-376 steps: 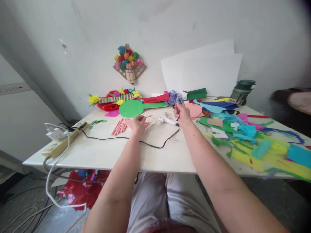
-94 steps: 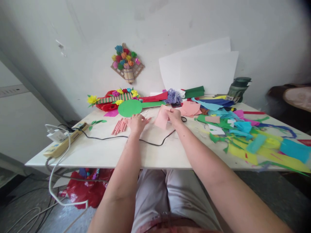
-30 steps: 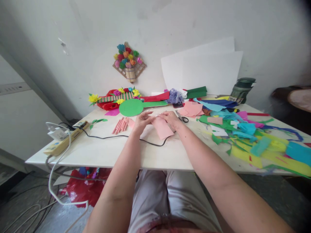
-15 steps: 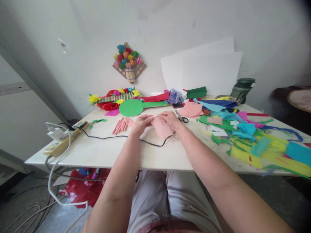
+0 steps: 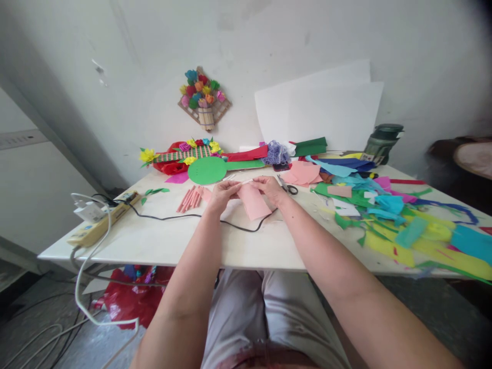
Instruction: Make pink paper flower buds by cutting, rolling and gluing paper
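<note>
White tabletop (image 5: 161, 241), mid-area: left hand (image 5: 222, 193) and right hand (image 5: 271, 188) fingers pinch pink paper sheet (image 5: 253, 201) by its far edge; long axis runs toward the person, hands equally near.

There is just one camera, worn on the person's head, and it looks forward and down over both arms at the white table (image 5: 165, 241) and the wall (image 5: 269, 41) behind it. It sits close to the near table edge. The right edge looks blurry, so things there are hard to make out.
</note>
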The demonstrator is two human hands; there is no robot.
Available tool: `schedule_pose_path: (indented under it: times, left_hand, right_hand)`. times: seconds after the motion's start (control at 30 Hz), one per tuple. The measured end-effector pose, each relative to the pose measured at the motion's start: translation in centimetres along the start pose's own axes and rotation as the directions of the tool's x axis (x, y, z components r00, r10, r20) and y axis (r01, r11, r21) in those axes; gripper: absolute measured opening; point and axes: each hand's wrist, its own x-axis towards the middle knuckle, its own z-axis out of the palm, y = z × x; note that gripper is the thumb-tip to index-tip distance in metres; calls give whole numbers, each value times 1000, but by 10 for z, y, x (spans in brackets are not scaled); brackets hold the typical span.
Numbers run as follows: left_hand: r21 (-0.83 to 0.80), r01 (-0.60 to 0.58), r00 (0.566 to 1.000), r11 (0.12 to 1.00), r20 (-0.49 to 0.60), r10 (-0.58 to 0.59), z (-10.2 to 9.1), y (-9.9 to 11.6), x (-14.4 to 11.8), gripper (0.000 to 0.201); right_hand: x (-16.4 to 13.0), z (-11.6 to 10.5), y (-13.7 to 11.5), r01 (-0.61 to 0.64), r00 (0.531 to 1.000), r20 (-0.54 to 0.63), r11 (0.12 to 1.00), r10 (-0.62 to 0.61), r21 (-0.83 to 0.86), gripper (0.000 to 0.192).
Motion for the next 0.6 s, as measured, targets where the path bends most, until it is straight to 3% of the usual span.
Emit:
schedule_pose_path:
  times: [0.2, 0.33, 0.6]
  left_hand:
    - [35, 11, 1000, 999, 14, -11, 1, 3, -2, 36]
    - [67, 19, 998, 998, 53, -23, 2, 4, -4, 35]
    - [6, 3, 999, 1000, 54, -3, 4, 5, -4, 36]
  right_hand:
    - [0, -2, -1, 9, 999, 40, 999, -11, 42, 29]
    - [-1, -1, -3, 11, 1000, 15, 1000, -11, 12, 28]
    - [-4, 6, -9, -9, 999, -40, 994, 14, 109, 23]
